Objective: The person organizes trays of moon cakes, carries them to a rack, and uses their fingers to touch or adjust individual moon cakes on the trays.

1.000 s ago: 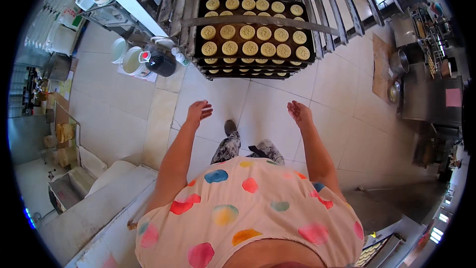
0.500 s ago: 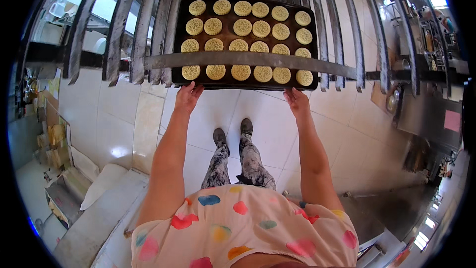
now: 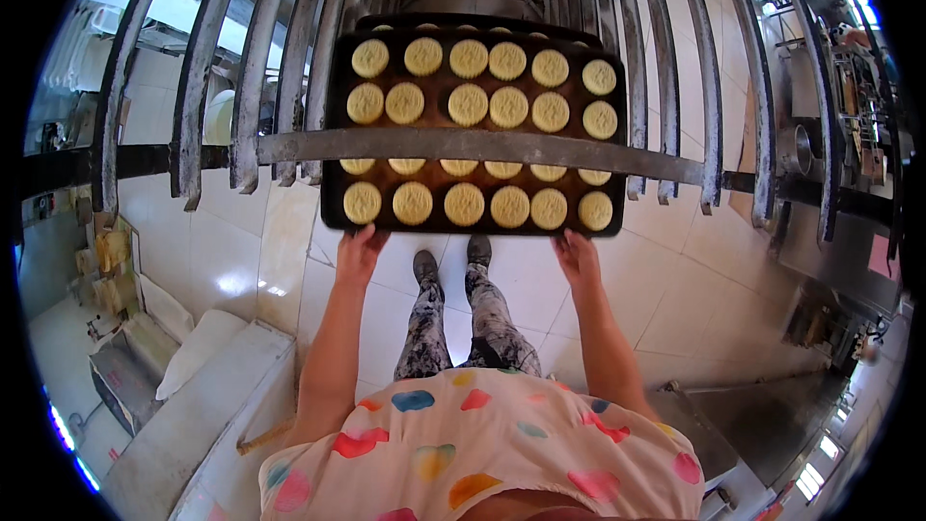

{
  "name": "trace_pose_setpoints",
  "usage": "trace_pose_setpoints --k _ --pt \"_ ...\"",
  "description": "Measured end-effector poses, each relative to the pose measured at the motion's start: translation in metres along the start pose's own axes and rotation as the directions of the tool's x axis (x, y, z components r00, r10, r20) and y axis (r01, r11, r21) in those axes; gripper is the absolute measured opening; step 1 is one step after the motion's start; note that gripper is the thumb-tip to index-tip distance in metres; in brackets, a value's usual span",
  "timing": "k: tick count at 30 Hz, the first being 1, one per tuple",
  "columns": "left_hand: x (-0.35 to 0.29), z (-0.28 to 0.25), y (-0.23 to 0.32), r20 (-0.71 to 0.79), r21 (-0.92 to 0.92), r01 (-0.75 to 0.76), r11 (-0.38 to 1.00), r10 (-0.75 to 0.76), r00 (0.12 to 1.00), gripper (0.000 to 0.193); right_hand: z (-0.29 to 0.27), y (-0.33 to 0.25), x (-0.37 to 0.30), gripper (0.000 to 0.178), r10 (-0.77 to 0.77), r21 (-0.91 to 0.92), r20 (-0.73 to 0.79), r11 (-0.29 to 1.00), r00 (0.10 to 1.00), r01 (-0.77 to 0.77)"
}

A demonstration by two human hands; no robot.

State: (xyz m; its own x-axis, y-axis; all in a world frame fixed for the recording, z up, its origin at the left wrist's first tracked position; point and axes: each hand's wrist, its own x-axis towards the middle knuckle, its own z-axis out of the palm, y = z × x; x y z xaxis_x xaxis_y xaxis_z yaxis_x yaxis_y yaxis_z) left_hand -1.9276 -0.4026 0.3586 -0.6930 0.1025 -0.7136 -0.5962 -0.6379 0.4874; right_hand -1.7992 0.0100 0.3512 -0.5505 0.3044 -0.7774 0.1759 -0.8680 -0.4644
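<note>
A dark baking tray point(image 3: 332, 195) carries rows of round, pale yellow pastries point(image 3: 464, 204) with fluted edges and stamped tops. It juts out of a metal rack toward me, and a flat crossbar point(image 3: 473, 146) of the rack passes above it, hiding part of one row. At the tray's near left corner my left hand point(image 3: 360, 255) grips the edge. My right hand point(image 3: 577, 258) holds the same edge near the right corner. On both hands the fingers reach under the rim and are partly hidden.
Behind this tray another dark tray point(image 3: 371, 22) of pastries shows in the rack. Slanted metal rails point(image 3: 260, 58) stand on both sides. A pale counter point(image 3: 198, 425) lies at lower left, a dark metal surface point(image 3: 762, 425) at lower right. White tiles point(image 3: 656, 270) cover the floor.
The tray has come toward me, farther out past the crossbar, with both hands drawn back along with it. The other tray behind it has come into view.
</note>
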Motion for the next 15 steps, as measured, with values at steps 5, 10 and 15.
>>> trace_pose_setpoints --k 5,10,15 --pt "-0.050 -0.018 0.006 -0.207 -0.119 0.082 0.989 -0.106 0.973 0.043 -0.020 -0.020 -0.034 0.023 -0.032 0.117 -0.080 0.992 0.996 0.041" --pt "-0.023 -0.043 0.048 -0.224 0.240 0.072 0.968 -0.017 0.975 0.067 -0.023 -0.083 -0.009 0.038 -0.074 -0.305 0.027 0.949 0.997 0.079" --pt "0.022 0.003 0.076 -0.221 0.647 0.062 0.760 0.109 0.969 0.082 -0.002 -0.110 0.037 0.056 -0.133 -0.631 0.003 0.768 0.991 0.105"
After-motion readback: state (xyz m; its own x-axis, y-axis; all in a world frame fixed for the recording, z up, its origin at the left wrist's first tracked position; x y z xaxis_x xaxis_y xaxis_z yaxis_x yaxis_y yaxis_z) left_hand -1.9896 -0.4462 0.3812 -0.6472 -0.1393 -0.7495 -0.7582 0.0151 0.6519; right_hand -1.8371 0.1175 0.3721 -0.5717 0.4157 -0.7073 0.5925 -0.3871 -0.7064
